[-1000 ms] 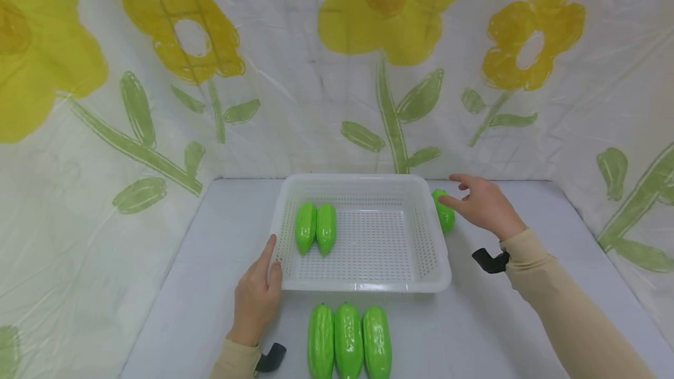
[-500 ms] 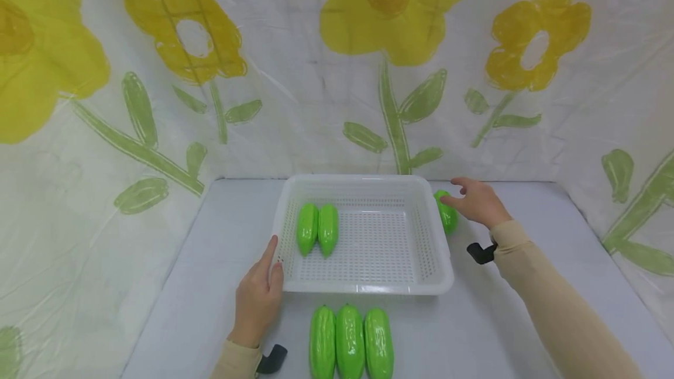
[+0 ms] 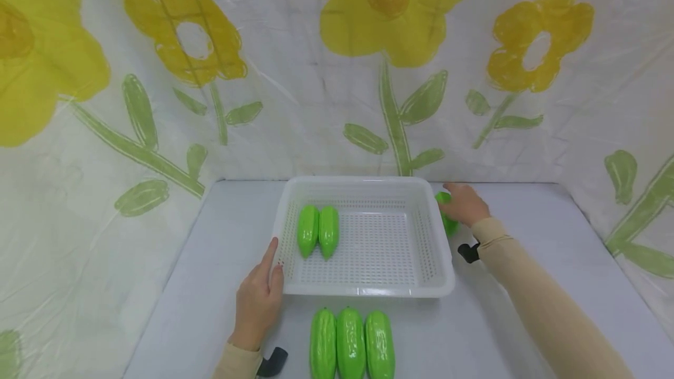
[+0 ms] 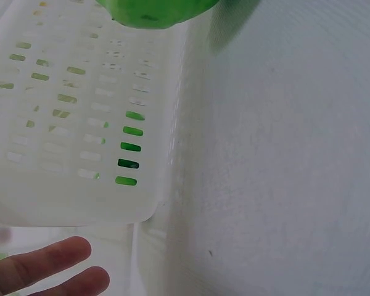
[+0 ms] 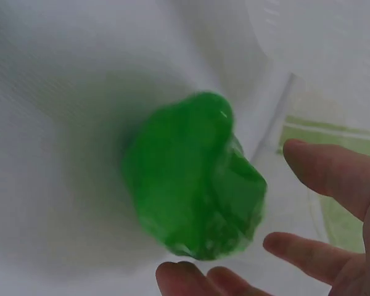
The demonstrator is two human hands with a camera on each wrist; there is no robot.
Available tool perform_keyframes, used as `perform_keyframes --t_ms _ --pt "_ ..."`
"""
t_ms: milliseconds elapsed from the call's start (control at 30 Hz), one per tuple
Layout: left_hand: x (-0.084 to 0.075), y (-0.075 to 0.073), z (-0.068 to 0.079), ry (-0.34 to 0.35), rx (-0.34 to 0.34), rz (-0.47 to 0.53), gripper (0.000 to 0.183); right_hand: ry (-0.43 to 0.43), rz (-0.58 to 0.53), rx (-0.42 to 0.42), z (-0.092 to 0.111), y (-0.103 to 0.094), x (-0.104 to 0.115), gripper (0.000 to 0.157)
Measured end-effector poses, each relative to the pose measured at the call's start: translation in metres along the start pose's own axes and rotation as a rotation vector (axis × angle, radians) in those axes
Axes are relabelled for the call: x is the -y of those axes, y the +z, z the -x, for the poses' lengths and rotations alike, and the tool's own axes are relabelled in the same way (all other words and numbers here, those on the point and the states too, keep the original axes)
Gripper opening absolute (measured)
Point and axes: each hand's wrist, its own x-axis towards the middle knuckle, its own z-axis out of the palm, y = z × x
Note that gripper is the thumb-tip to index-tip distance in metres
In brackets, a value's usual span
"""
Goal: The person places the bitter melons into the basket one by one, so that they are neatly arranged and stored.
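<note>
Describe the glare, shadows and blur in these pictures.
Head view: white highlights on two glossy elongated green pieces inside the rectangular white plastic basket; left wrist view: soft shadow beside the rounded green object; right wrist view: dim, and the lumpy glossy green object looks blurred.

1. Left sleeve: beige, plain; ends at wrist.
2. Right sleeve: matching beige, long; fold line near cuff.
3. Left wrist piece: black, bent, stubby.
4. Right wrist piece: black, similar.
5. Left grip, right grip: both bare.
</note>
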Motion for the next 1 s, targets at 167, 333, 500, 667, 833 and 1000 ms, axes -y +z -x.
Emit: perform_keyframes --t_ms 167,333,500,667,833,1000 --pt "-0.001 0.0 0.0 0.008 -0.001 0.003 0.055 0.013 0.079 -0.012 -0.003 0.009 0.001 0.082" --pt "0.0 0.001 0.0 0.016 -0.006 0.001 0.056 0.017 0.106 -0.016 -0.004 0.014 0.004 0.081" --pt "0.002 0.001 0.0 0.014 -0.012 0.001 0.056 0.024 0.098 -0.006 -0.004 0.016 0.006 0.08" --pt "0.001 0.001 0.0 0.014 -0.009 0.001 0.056 0.025 0.094 -0.014 -0.003 0.017 0.007 0.079" --pt "0.001 0.001 0.0 0.016 -0.005 0.0 0.055 0.007 0.077 -0.029 0.001 0.013 0.006 0.08" --pt "0.001 0.001 0.0 0.021 -0.005 0.001 0.055 -0.029 0.066 -0.072 0.006 0.003 0.008 0.076"
